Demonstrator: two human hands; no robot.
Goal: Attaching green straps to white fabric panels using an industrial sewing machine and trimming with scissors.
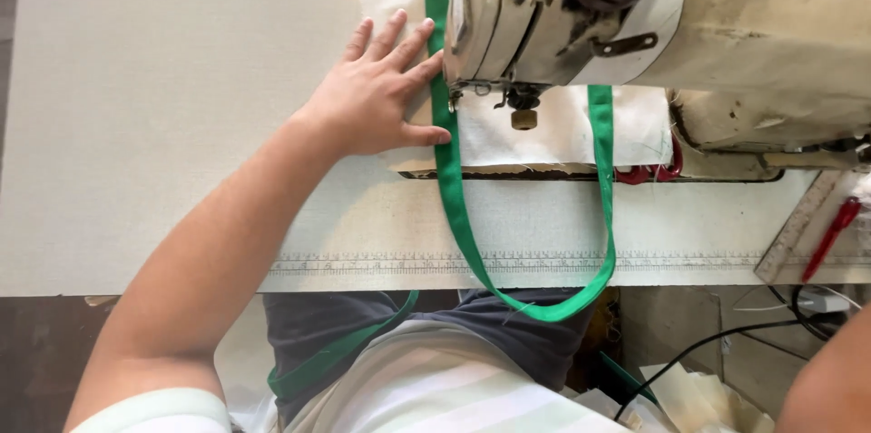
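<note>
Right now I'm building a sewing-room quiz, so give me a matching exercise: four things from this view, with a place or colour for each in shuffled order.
Things:
1. left hand
2. green strap
3. red pen
4. sewing machine

Descriptions:
A. lies at the table's far right edge
B. loops off the table's near edge
C. pressed flat on cream fabric
D. worn off-white, top right

Pairs: 1-C, 2-B, 3-A, 4-D

A matt, woven cream cloth (pixel 562 129) is seen under the sewing machine (pixel 635 15), whose painted metal body is worn, stained and dull. The green strap (pixel 454 188) is shown as smooth woven webbing. The table (pixel 163 106) is covered in matt, finely textured fabric-like material.
</note>
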